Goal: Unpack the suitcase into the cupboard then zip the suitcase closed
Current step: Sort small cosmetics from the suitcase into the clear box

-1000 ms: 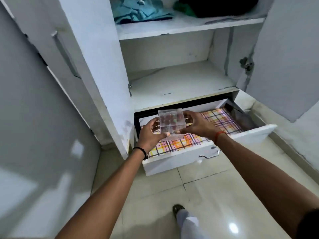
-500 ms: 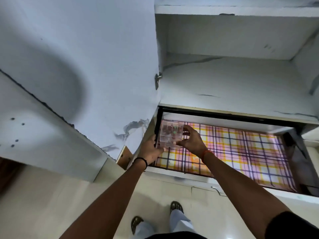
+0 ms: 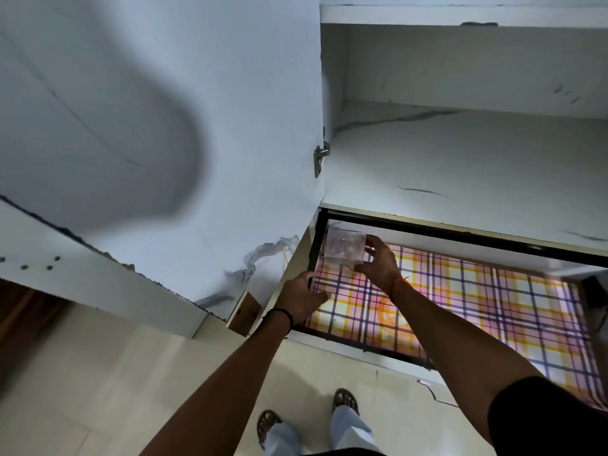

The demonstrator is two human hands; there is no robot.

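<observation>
Clear box [image 3: 344, 247] moved into drawer's [image 3: 345, 352] back-left corner, right hand [image 3: 378, 265] pinching it, left hand [image 3: 301, 299] relaxed

Contents of the clear box [image 3: 343, 248] too blurred to identify. My left hand [image 3: 301, 299] fingertips hidden. Drawer [image 3: 362, 352] cut off right.

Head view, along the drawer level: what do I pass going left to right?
Open cupboard door → left hand at the drawer's left edge → clear plastic box → right hand holding the box's right side → plaid drawer liner.
</observation>
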